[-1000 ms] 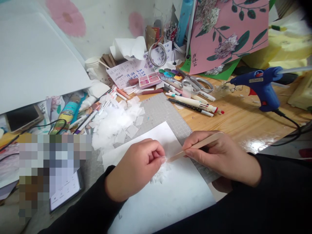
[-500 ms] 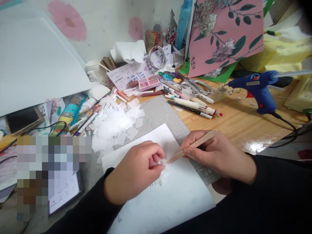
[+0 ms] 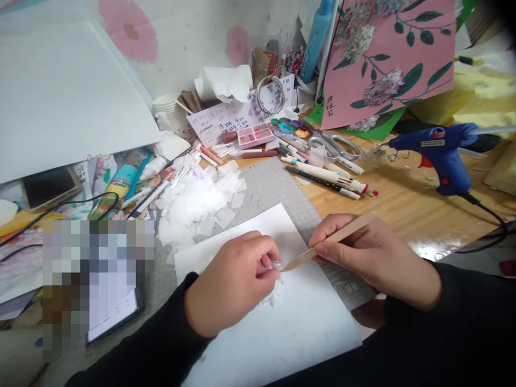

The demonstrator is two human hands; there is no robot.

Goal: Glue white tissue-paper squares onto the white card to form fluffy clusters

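My right hand (image 3: 355, 252) is closed around a flat wooden craft stick (image 3: 300, 260), which slants down to the left. The stick's tip meets a small bit of white, thin paper pinched in the fingertips of my left hand (image 3: 237, 279). Under those fingers a tuft of crumpled white paper (image 3: 276, 294) rests on the white sheet (image 3: 306, 322); my left hand covers part of it. Beyond the sheet lies a heap of thin white paper squares (image 3: 193, 199).
A grey cutting mat (image 3: 270, 183) lies under the sheet. Pens (image 3: 322, 183), scissors (image 3: 334, 145) and a blue glue gun (image 3: 447, 156) are on the wooden table at the right. A phone (image 3: 115, 314) is at the left. A pink flower picture (image 3: 395, 59) stands behind.
The whole view has shifted, so things appear farther right. Both hands keep nearly the same pose, with the stick's tip still at the pinched paper.
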